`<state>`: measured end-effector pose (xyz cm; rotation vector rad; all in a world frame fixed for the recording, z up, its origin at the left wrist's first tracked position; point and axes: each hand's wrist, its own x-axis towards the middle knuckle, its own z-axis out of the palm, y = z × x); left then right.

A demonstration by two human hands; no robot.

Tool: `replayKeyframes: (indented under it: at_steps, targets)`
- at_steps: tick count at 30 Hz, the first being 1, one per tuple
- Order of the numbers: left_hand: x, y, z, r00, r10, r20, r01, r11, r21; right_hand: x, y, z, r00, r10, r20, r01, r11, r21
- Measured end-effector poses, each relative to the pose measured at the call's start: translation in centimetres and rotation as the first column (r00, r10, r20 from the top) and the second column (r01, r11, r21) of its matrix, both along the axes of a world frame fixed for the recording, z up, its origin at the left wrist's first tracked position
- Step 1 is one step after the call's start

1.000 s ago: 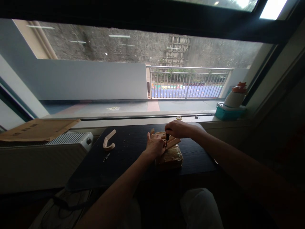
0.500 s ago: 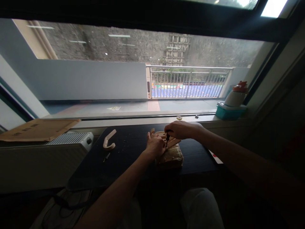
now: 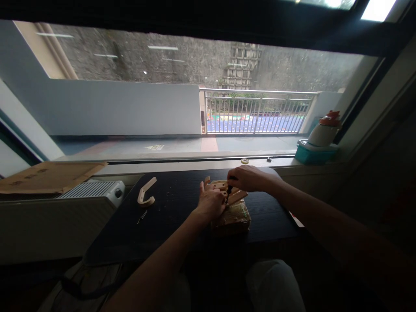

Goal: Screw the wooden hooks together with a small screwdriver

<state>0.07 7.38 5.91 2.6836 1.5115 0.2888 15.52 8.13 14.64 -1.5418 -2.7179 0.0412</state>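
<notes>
My right hand [image 3: 244, 177] is closed around the handle of a dark screwdriver [image 3: 229, 189], which points down almost upright. Its tip meets a pale wooden piece with holes [image 3: 236, 197], close by the fingertips of my left hand. Curled over that wooden piece, my left hand [image 3: 210, 201] presses it down and keeps it on a block wrapped in shiny brown tape [image 3: 232, 218]. The fingers hide part of the wood and the screwdriver's tip. A hook-shaped wooden piece [image 3: 143, 197] lies apart on the left of the black table [image 3: 175, 186].
Small metal screws [image 3: 142, 216] lie below the hook-shaped piece. Left of the table stand a white radiator [image 3: 94, 190] and a brown envelope [image 3: 48, 177]. On the windowsill are a tape roll [image 3: 245, 160] and a teal box [image 3: 315, 152] under a white bottle [image 3: 323, 132].
The screwdriver has shifted very slightly, still in my right hand over the wooden piece. The view has moved a little; both hands keep their hold.
</notes>
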Motion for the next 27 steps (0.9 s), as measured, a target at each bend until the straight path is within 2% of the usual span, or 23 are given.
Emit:
replayKeyframes:
  at_steps: [5, 11, 14, 17, 22, 27]
  targets:
    - [-0.1, -0.1, 0.3, 1.0, 0.005, 0.006, -0.005, 0.999, -0.033, 1.2, -1.2, 0.4, 0.979, -0.079, -0.19, 0.098, 0.991, 0.093]
    - [-0.4, -0.1, 0.4, 1.0, -0.002, 0.031, 0.004, 0.998, -0.057, 1.6, -1.2, -0.2, 0.947, 0.022, -0.322, 0.034, 0.985, 0.166]
    - [-0.4, 0.1, 0.2, 0.999, -0.001, 0.054, 0.005, 0.997, -0.075, 1.2, -0.9, -1.2, 0.936, 0.103, -0.337, -0.048, 0.985, 0.167]
    - [-0.4, 0.3, -0.2, 0.997, 0.005, 0.079, 0.002, 0.996, -0.094, 1.0, -0.4, -2.3, 0.933, 0.13, -0.334, -0.084, 0.985, 0.15]
    - [-0.3, 0.5, -0.6, 0.997, 0.013, 0.073, -0.008, 0.998, -0.068, 1.1, 0.5, -3.5, 0.93, 0.129, -0.345, -0.085, 0.987, 0.14]
    - [-0.4, 0.8, -1.0, 0.998, 0.0, 0.066, 0.005, 0.998, -0.067, 1.3, 1.0, -3.6, 0.925, 0.122, -0.36, -0.085, 0.99, 0.116]
